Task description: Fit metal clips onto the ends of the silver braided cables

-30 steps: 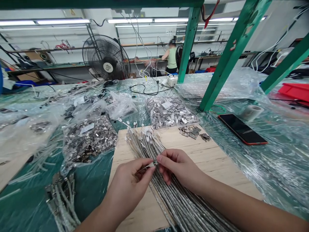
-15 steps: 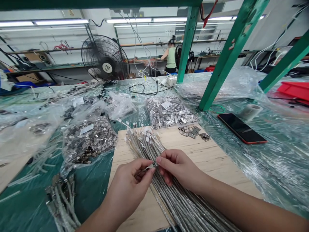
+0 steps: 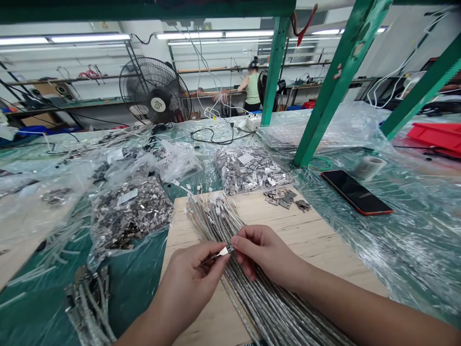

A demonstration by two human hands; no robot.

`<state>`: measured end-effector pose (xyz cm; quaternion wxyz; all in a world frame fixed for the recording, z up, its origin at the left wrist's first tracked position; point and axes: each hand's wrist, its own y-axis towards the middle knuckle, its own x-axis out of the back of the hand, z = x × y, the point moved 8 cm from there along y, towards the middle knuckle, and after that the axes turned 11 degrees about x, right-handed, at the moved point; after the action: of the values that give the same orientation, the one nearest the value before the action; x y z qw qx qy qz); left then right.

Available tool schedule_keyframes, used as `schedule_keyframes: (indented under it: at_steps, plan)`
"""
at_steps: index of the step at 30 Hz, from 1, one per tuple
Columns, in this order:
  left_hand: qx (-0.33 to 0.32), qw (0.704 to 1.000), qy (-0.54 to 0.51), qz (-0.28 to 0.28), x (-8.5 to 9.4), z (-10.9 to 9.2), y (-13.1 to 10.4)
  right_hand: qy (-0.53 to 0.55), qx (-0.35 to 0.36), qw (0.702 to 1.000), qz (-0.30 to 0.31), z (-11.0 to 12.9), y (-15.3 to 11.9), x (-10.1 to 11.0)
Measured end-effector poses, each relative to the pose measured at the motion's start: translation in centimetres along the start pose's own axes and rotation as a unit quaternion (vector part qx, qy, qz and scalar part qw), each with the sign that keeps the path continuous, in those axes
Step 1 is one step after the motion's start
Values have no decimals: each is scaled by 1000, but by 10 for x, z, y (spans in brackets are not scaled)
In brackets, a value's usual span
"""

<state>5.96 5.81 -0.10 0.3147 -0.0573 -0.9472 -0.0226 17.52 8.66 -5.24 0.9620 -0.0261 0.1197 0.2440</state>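
Note:
My left hand (image 3: 196, 276) is closed in a pinch on a cable end (image 3: 224, 251), which shows a pale, shiny tip between thumb and forefinger. Against that tip, my right hand (image 3: 257, 247) pinches a small metal connector piece (image 3: 231, 248), mostly hidden by the fingertips. Both hands meet above a thick bundle of clear-jacketed braided cables (image 3: 266, 300), whose white-tipped ends (image 3: 218, 204) fan out at the far side. The bundle lies across a wooden board (image 3: 317, 254). Loose flat metal shells (image 3: 283, 198) are scattered on the board's far right corner.
Plastic bags of metal shells (image 3: 131, 211) (image 3: 252, 168) stand behind and left of the board. More cables with metal ends (image 3: 88, 302) lie lower left. A phone (image 3: 356, 192), a clear roll (image 3: 370, 167), a green post (image 3: 324, 86), a fan (image 3: 156, 91) and a red tray (image 3: 437, 137) surround the area.
The view has shifted slightly. The pale tip between my fingers has turned and shows brighter and larger; both hands keep their pinch in nearly the same place.

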Motion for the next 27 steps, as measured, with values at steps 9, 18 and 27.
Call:
schedule_keyframes:
  at_steps: [9,18,27]
  plan:
    - [-5,999,41,13,-1,2,1,7,-7,1000,-6,-1,0,0]
    - [-37,998,47,28,-8,-3,-2,-36,-12,999,2,-6,-1,1]
    - [136,983,-73,103,-4,15,3,4,7,1000,14,2,0,-2]
